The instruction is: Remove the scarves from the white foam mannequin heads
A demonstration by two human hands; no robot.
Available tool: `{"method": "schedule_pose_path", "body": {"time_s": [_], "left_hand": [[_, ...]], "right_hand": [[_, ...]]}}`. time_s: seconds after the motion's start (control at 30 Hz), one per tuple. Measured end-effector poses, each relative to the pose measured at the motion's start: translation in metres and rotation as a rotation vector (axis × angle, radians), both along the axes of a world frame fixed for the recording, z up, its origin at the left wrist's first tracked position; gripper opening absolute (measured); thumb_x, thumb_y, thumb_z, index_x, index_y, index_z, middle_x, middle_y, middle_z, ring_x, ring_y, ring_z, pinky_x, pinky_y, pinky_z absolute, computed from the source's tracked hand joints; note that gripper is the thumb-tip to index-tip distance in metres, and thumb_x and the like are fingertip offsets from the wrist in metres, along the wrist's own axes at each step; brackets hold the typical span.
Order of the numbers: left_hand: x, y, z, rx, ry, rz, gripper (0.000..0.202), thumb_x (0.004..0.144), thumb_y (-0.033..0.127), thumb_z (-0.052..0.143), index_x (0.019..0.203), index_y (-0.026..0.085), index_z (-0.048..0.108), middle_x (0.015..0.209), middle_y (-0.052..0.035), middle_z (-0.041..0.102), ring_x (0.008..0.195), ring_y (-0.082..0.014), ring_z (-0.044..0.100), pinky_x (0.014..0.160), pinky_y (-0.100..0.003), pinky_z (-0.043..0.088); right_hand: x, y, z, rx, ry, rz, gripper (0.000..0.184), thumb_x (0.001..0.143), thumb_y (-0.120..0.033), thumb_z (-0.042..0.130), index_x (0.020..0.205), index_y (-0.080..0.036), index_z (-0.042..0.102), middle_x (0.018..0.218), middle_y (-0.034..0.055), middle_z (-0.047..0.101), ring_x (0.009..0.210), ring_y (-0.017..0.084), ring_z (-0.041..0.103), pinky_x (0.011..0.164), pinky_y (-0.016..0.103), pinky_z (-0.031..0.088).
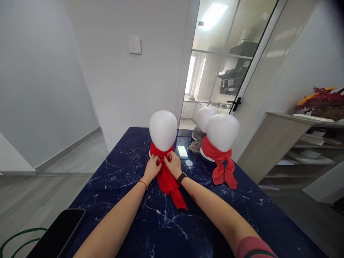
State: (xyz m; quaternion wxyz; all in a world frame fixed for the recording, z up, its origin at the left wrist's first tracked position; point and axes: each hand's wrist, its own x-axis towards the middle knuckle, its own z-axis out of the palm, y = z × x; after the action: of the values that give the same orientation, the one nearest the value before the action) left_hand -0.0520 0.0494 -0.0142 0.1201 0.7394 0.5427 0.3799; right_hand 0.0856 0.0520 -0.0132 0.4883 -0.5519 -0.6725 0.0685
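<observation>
A white mannequin head stands upright on the dark blue marbled table. Around its neck is a bright red scarf, whose ends trail down onto the tabletop towards me. At the front of the neck, my left hand pinches the scarf with bent fingers. Close beside it, my right hand also grips the scarf, thumb and fingers together. The two hands nearly meet over the gathered cloth, and the fold between them is partly hidden by my fingers.
To the right stands another mannequin head wearing a tied coral-red scarf. Behind it, a third head has a grey scarf. A phone lies at the table's near left corner. Shelves stand at right.
</observation>
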Motion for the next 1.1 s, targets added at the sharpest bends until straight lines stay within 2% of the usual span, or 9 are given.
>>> {"method": "schedule_pose_path", "body": {"time_s": [0.13, 0.2, 0.4, 0.53, 0.67, 0.73, 0.83, 0.97, 1.1], "left_hand": [[0.001, -0.002, 0.001, 0.009, -0.038, 0.022, 0.011, 0.073, 0.017, 0.051, 0.064, 0.021, 0.047, 0.071, 0.0005, 0.05, 0.067, -0.0145, 0.05, 0.068, -0.026, 0.041], [0.0, -0.003, 0.001, 0.005, -0.071, 0.06, 0.014, 0.074, 0.019, 0.05, 0.061, 0.021, 0.046, 0.063, 0.0023, 0.049, 0.062, -0.0136, 0.048, 0.064, -0.025, 0.039], [-0.009, 0.001, -0.003, -0.016, -0.215, 0.29, 0.024, 0.084, 0.026, 0.036, 0.061, 0.021, 0.04, 0.057, 0.0031, 0.046, 0.056, -0.0131, 0.046, 0.056, -0.024, 0.036], [-0.009, 0.001, -0.003, 0.0, -0.242, 0.384, 0.006, 0.078, 0.017, 0.042, 0.079, 0.02, 0.048, 0.079, -0.0022, 0.056, 0.074, -0.0163, 0.055, 0.069, -0.028, 0.042], [-0.003, -0.005, 0.001, 0.011, -0.149, 0.335, 0.028, 0.064, 0.001, 0.046, 0.085, 0.019, 0.052, 0.093, -0.0078, 0.058, 0.091, -0.0215, 0.056, 0.08, -0.032, 0.041], [-0.001, -0.006, 0.002, -0.015, -0.106, 0.28, 0.026, 0.062, 0.001, 0.048, 0.079, 0.019, 0.053, 0.088, -0.0076, 0.06, 0.091, -0.0235, 0.056, 0.081, -0.034, 0.04], [-0.003, -0.005, 0.001, -0.068, -0.158, 0.243, 0.018, 0.06, 0.005, 0.051, 0.067, 0.021, 0.051, 0.07, -0.003, 0.059, 0.077, -0.0217, 0.056, 0.073, -0.032, 0.039], [-0.009, 0.0, -0.003, -0.078, -0.291, 0.337, 0.011, 0.068, 0.013, 0.045, 0.061, 0.022, 0.045, 0.059, 0.002, 0.052, 0.061, -0.0154, 0.051, 0.062, -0.026, 0.039], [-0.014, 0.002, -0.004, -0.033, -0.444, 0.467, 0.014, 0.078, 0.016, 0.034, 0.077, 0.022, 0.046, 0.078, -0.0007, 0.06, 0.072, -0.015, 0.056, 0.066, -0.025, 0.043]], "right_hand": [[0.007, -0.008, -0.005, -0.083, -0.093, 0.202, 0.024, 0.086, -0.034, 0.045, 0.095, -0.022, 0.064, 0.064, -0.0018, 0.059, 0.057, 0.013, 0.052, 0.057, 0.023, 0.038], [0.008, -0.009, -0.006, -0.13, -0.14, 0.236, 0.026, 0.087, -0.035, 0.046, 0.099, -0.023, 0.065, 0.064, -0.0015, 0.061, 0.057, 0.014, 0.054, 0.057, 0.023, 0.037], [0.008, -0.007, -0.007, -0.151, -0.11, 0.047, 0.039, 0.089, -0.049, 0.041, 0.072, -0.022, 0.063, 0.063, 0.001, 0.063, 0.057, 0.015, 0.056, 0.054, 0.024, 0.032], [0.012, -0.003, -0.009, -0.16, -0.064, -0.099, 0.047, 0.091, -0.051, 0.035, 0.061, -0.021, 0.056, 0.055, 0.0005, 0.058, 0.051, 0.014, 0.05, 0.051, 0.025, 0.026], [0.014, -0.002, -0.01, -0.178, -0.072, -0.081, 0.042, 0.09, -0.047, 0.039, 0.062, -0.022, 0.057, 0.055, -0.0001, 0.058, 0.05, 0.014, 0.049, 0.051, 0.025, 0.024], [0.013, -0.002, -0.01, -0.177, -0.082, -0.064, 0.037, 0.089, -0.045, 0.043, 0.065, -0.022, 0.059, 0.058, 0.0003, 0.061, 0.052, 0.014, 0.051, 0.051, 0.025, 0.025], [0.012, -0.002, -0.01, -0.178, -0.06, -0.054, 0.035, 0.088, -0.044, 0.043, 0.067, -0.022, 0.061, 0.06, 0.0009, 0.062, 0.053, 0.014, 0.052, 0.052, 0.025, 0.026], [0.014, 0.001, -0.012, -0.181, 0.02, -0.068, 0.036, 0.087, -0.042, 0.044, 0.062, -0.021, 0.059, 0.058, 0.0014, 0.061, 0.052, 0.014, 0.052, 0.052, 0.024, 0.029], [0.016, 0.004, -0.013, -0.188, 0.069, -0.073, 0.038, 0.086, -0.042, 0.041, 0.061, -0.021, 0.058, 0.057, 0.0015, 0.061, 0.052, 0.014, 0.054, 0.051, 0.023, 0.031]]}}
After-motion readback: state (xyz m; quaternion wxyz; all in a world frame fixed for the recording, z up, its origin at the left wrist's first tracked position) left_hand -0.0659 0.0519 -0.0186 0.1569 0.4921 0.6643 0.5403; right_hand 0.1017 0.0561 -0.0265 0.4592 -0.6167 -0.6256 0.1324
